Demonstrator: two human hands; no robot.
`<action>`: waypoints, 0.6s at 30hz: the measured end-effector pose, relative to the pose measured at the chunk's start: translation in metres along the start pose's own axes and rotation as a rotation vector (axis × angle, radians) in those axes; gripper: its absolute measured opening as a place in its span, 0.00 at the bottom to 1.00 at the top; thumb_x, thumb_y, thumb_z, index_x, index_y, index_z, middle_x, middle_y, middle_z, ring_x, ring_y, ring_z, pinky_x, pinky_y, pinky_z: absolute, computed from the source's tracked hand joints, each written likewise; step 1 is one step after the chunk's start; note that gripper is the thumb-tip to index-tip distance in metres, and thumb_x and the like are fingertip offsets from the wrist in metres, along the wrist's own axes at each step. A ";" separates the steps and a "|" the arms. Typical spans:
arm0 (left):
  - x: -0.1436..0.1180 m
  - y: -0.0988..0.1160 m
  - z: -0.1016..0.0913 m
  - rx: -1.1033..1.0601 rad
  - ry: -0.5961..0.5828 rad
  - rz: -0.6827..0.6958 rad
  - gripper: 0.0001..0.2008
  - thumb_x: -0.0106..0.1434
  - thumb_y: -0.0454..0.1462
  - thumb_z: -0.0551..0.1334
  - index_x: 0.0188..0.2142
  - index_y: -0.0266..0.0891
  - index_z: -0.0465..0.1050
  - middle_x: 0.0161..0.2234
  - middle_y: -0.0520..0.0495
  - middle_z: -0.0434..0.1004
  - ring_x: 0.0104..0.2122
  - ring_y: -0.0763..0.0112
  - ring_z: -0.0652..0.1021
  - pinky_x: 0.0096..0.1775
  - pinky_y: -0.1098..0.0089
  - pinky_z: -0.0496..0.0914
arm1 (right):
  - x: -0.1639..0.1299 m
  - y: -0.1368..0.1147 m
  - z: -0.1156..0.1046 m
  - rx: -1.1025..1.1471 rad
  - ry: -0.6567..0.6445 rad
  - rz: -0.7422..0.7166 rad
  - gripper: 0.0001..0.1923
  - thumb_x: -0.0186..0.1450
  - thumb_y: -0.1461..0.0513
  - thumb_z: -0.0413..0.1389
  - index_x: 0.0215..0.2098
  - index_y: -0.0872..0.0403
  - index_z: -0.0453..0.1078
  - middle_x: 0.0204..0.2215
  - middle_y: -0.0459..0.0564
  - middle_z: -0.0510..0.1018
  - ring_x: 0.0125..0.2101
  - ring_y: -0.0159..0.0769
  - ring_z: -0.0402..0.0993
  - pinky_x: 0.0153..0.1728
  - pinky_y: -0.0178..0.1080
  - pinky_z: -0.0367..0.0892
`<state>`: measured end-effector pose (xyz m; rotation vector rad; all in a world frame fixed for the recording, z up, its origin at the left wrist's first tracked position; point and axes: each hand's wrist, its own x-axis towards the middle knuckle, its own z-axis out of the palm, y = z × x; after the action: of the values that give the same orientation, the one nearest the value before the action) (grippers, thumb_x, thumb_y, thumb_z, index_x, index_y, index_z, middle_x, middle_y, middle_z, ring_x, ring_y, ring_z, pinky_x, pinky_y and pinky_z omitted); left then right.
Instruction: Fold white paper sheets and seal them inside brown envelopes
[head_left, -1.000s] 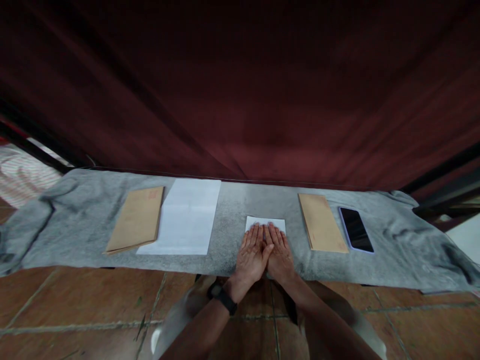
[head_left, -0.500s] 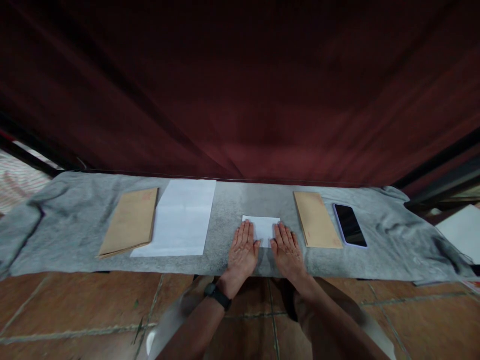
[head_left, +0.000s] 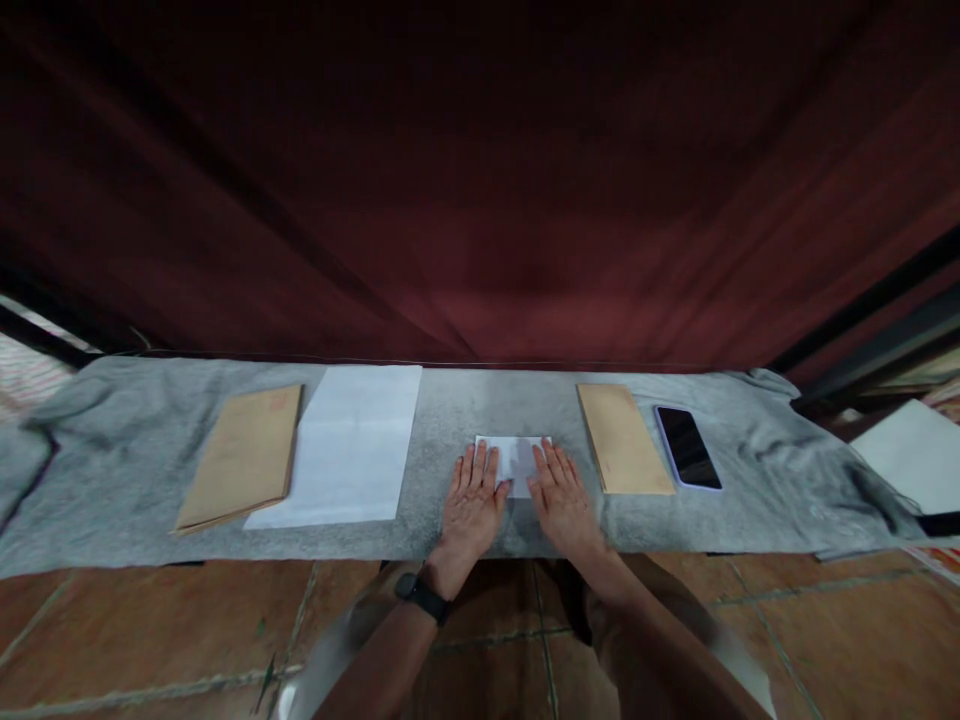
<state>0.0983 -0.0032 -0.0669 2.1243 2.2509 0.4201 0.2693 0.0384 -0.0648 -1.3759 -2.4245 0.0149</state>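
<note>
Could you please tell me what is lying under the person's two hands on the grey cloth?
A small folded white paper lies under the left hand and right hand, on the grey felt cloth. Its middle shows between them; both ends are covered.

Dim, warm light; dark curtain (head_left: 480, 180) fills the top, edges bend from wide lens, forearms below slightly blurred.

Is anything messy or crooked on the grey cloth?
Mostly tidy. Only the grey felt cloth is rumpled at its right end, past the black phone. Both hands, left hand and right hand, press flat on the small folded white paper.
</note>
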 end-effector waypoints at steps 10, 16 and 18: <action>0.009 -0.008 -0.002 0.031 -0.072 0.029 0.28 0.71 0.35 0.47 0.70 0.36 0.53 0.72 0.40 0.50 0.71 0.56 0.52 0.69 0.51 0.52 | 0.017 -0.037 0.017 0.128 -0.106 -0.032 0.28 0.77 0.55 0.38 0.70 0.56 0.55 0.70 0.53 0.57 0.69 0.39 0.52 0.68 0.47 0.50; 0.012 -0.015 -0.003 0.022 -0.047 -0.052 0.28 0.74 0.43 0.46 0.70 0.37 0.52 0.71 0.43 0.52 0.71 0.56 0.52 0.69 0.51 0.51 | 0.009 -0.017 0.019 0.006 -0.072 0.006 0.27 0.76 0.55 0.43 0.70 0.55 0.55 0.70 0.55 0.56 0.69 0.44 0.53 0.67 0.50 0.50; 0.012 -0.017 -0.003 0.023 -0.048 -0.051 0.29 0.74 0.44 0.45 0.71 0.37 0.52 0.71 0.43 0.52 0.71 0.56 0.52 0.69 0.51 0.50 | 0.007 -0.010 0.019 -0.032 -0.044 0.016 0.27 0.76 0.56 0.43 0.70 0.56 0.55 0.70 0.56 0.57 0.68 0.44 0.54 0.67 0.50 0.51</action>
<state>0.0803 0.0075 -0.0652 2.0593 2.2892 0.3388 0.2519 0.0423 -0.0787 -1.4234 -2.4604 0.0104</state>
